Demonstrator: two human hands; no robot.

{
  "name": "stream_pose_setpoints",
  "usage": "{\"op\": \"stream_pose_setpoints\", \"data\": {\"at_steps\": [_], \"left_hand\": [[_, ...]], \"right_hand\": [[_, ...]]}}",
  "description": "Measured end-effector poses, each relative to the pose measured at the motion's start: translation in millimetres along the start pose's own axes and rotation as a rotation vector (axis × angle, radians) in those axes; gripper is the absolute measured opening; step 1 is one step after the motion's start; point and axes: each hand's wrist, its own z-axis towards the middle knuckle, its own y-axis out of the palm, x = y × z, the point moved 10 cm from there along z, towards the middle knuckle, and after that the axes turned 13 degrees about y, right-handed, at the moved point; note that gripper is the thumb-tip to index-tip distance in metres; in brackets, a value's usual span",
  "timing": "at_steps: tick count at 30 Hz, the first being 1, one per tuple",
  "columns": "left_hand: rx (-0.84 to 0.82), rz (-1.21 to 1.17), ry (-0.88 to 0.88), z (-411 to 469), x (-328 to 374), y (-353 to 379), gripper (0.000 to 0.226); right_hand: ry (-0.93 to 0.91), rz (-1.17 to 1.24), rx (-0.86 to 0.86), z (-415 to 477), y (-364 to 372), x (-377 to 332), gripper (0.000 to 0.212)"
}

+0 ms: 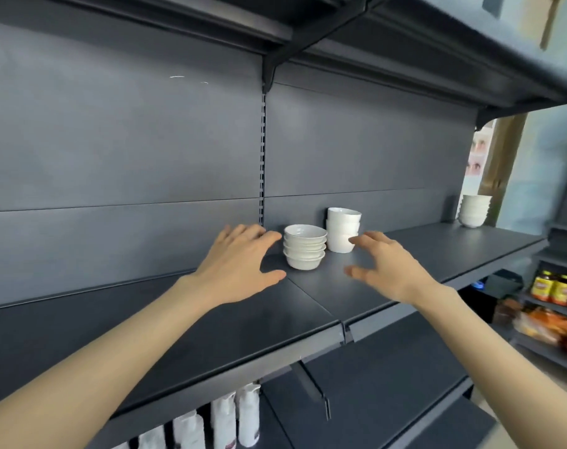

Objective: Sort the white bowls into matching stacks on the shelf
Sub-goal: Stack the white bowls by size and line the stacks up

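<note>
Apparently nearly done: left hand [240, 264] and right hand [389, 267], fingers [243, 231] spread and empty, flank the shallow ribbed bowls [304, 246] and taller bowls [343, 230], stacked mid-shelf [324, 286]; a third stack [473, 210] stands far right.

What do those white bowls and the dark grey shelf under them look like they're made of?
The wide ribbed white bowls and the taller smooth white bowls look like glazed ceramic, possibly melamine: even white with a soft sheen. The dark grey shelf looks like matte painted sheet metal: thin folded front edge, slotted upright behind.
</note>
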Motion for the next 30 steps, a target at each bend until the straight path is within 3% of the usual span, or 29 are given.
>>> {"op": "stream_pose_setpoints", "data": {"at_steps": [19, 30], "left_hand": [[0.042, -0.07, 0.222, 308, 109, 122, 0.062], [0.039, -0.058, 0.284, 485, 215, 203, 0.066]], "right_hand": [[0.179, -0.158, 0.117, 188, -58, 241, 0.062], [0.245, -0.197, 0.174, 285, -104, 429, 0.063]]}}
